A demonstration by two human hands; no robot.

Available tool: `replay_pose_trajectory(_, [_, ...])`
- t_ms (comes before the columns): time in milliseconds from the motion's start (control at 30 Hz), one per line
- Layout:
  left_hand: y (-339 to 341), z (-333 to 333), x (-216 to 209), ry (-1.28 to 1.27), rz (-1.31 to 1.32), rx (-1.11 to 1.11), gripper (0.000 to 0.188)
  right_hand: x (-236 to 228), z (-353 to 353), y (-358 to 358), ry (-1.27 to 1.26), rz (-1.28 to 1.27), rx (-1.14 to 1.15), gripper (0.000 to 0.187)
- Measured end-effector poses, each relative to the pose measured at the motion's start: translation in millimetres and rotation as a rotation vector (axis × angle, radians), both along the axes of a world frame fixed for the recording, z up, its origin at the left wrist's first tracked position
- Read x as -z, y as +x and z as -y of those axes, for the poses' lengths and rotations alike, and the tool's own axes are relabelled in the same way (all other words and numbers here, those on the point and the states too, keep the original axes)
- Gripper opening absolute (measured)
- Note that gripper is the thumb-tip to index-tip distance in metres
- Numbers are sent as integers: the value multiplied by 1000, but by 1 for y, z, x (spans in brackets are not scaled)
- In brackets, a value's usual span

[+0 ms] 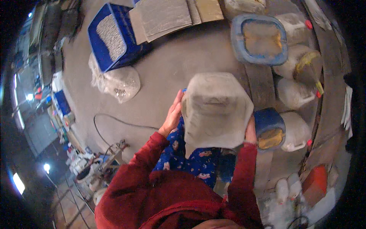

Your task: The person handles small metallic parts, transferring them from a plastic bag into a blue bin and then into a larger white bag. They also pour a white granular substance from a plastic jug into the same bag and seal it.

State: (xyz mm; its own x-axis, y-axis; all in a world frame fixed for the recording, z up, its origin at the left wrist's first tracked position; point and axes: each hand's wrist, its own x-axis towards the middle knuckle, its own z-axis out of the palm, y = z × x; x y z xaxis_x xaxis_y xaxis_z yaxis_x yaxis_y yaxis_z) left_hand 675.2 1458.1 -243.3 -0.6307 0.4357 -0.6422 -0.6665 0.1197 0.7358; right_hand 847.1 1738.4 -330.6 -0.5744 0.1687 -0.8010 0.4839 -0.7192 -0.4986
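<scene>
Between my two hands is a large whitish plastic jerrycan point(217, 114), dusty and smudged, held up in front of my body. My left hand point(173, 116) presses flat along its left side, close to a small blue spot that looks like a cap. On the opposite side my right hand point(250, 131) grips the lower right edge, its fingers partly hidden by the can. Just right of that hand stands a blue container point(270, 120) with yellowish-brown contents.
Ahead left, a blue bin point(127, 34) holds whitish pellets beside a clear plastic bag point(124, 82). Flat cardboard sheets point(164, 17) lie at the top. A blue tub point(240, 42) and several red-capped jerrycans point(291, 93) line the right. A dark cable point(126, 121) crosses the floor.
</scene>
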Motion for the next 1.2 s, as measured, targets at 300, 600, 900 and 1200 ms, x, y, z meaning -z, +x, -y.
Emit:
replay_pose_trajectory(300, [-47, 76, 201, -799, -243, 236, 74, 91, 35, -138, 47, 33, -186, 82])
replay_pose_trajectory(600, [-59, 67, 365, -524, -66, 21, 75, 91, -136, -200, 346, 177, 369, 101])
replay_pose_trajectory(900, [-124, -20, 253, -963, -647, 144, 75, 137, -240, -203, 1202, 185, 189, 75])
replay_pose_trajectory(1200, [-207, -293, 243, -134, 388, -79, 82, 149, -323, -234, 371, 109, 13, 80])
